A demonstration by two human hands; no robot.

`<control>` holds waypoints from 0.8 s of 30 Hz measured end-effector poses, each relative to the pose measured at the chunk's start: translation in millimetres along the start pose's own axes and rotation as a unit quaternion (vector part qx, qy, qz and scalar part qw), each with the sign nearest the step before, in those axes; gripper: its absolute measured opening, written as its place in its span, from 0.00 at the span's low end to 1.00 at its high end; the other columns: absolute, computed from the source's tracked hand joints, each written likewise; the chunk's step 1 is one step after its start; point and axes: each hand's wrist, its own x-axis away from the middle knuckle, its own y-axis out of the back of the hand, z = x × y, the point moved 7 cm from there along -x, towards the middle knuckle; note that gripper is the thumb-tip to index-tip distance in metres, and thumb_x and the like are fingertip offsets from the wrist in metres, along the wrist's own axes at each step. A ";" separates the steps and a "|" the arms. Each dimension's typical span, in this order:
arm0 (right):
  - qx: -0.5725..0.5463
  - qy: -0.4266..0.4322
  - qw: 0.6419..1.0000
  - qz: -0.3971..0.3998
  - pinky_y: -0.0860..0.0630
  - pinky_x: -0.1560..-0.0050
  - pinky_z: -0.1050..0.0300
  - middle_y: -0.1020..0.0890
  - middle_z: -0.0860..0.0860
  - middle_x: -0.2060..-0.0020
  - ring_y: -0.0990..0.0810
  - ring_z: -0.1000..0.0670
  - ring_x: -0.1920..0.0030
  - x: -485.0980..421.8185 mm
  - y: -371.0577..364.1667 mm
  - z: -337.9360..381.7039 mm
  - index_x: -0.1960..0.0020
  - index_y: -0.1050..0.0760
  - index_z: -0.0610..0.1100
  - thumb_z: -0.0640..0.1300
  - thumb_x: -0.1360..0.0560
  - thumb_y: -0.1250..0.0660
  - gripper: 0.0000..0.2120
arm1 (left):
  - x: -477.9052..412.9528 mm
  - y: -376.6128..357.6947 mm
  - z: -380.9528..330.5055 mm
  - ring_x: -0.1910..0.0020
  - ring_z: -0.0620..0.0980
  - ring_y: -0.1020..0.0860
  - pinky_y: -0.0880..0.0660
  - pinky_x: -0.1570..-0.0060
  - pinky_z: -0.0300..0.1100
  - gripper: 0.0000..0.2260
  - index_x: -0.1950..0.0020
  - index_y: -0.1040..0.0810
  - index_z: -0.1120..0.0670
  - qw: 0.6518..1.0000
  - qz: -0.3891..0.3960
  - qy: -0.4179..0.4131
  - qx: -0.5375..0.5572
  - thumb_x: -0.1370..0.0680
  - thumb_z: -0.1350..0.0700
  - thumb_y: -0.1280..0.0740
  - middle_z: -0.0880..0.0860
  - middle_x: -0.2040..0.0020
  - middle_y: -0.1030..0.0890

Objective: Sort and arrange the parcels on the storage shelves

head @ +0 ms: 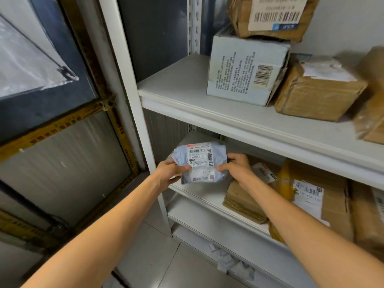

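Placing the grey parcel [200,163] at the left end of the middle shelf [199,196]

The left hand [169,170] and the right hand [239,166] each pinch one side of it, thumbs on the label — the parcel is held just above the shelf board. I think it is best to lay it flat, label up, beside the brown box [243,202] — without pushing that box.

one grey parcel [200,163], one white box [245,73]
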 end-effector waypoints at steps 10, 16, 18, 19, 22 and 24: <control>-0.062 -0.013 0.998 -0.004 0.23 0.75 0.60 0.19 0.38 0.66 0.21 0.47 0.74 4.1 -0.1 -2.5 0.58 0.24 0.34 0.34 0.21 0.42 0.11 | 2.6 -1.0 -0.1 0.66 0.50 0.22 0.24 0.63 0.39 0.10 0.51 0.24 0.60 0.995 -0.042 -0.016 0.085 0.20 0.60 0.44 0.55 0.66 0.22; -0.135 -0.060 0.989 -0.031 0.21 0.68 0.61 0.20 0.44 0.58 0.20 0.46 0.59 4.2 5.0 -12.2 0.47 0.24 0.39 0.42 0.20 0.37 0.07 | -0.6 3.3 2.6 0.48 0.56 0.20 0.22 0.54 0.43 0.16 0.47 0.21 0.60 0.998 -0.021 -0.031 0.046 0.19 0.48 0.39 0.59 0.48 0.18; -0.092 -0.051 0.994 -0.012 0.24 0.61 0.63 0.19 0.46 0.59 0.20 0.46 0.57 3.9 5.4 -13.7 0.52 0.21 0.39 0.36 0.26 0.29 0.04 | -0.7 9.2 1.1 0.48 0.56 0.20 0.21 0.48 0.46 0.11 0.45 0.20 0.64 0.998 -0.042 -0.049 -0.008 0.25 0.60 0.29 0.60 0.46 0.18; -0.081 -0.049 0.995 -0.004 0.24 0.60 0.61 0.19 0.45 0.59 0.20 0.46 0.56 3.7 6.0 -15.6 0.53 0.21 0.38 0.32 0.29 0.27 0.07 | -0.6 11.7 1.1 0.49 0.56 0.20 0.21 0.48 0.47 0.14 0.43 0.21 0.65 0.997 -0.050 -0.055 -0.034 0.28 0.65 0.27 0.59 0.47 0.19; -0.073 -0.038 0.996 -0.017 0.24 0.62 0.60 0.21 0.43 0.55 0.21 0.47 0.58 3.5 10.3 -15.5 0.48 0.27 0.36 0.25 0.34 0.26 0.19 | 0.3 16.6 0.2 0.53 0.54 0.20 0.21 0.55 0.44 0.22 0.39 0.27 0.64 0.995 -0.064 -0.058 -0.047 0.31 0.71 0.27 0.57 0.52 0.20; -0.083 -0.037 0.996 -0.018 0.23 0.58 0.57 0.22 0.40 0.49 0.22 0.45 0.53 3.7 9.8 -14.7 0.41 0.28 0.35 0.24 0.35 0.27 0.25 | -1.5 17.0 -0.7 0.52 0.54 0.20 0.22 0.57 0.43 0.22 0.39 0.27 0.63 0.995 -0.062 -0.058 -0.056 0.31 0.70 0.26 0.57 0.49 0.19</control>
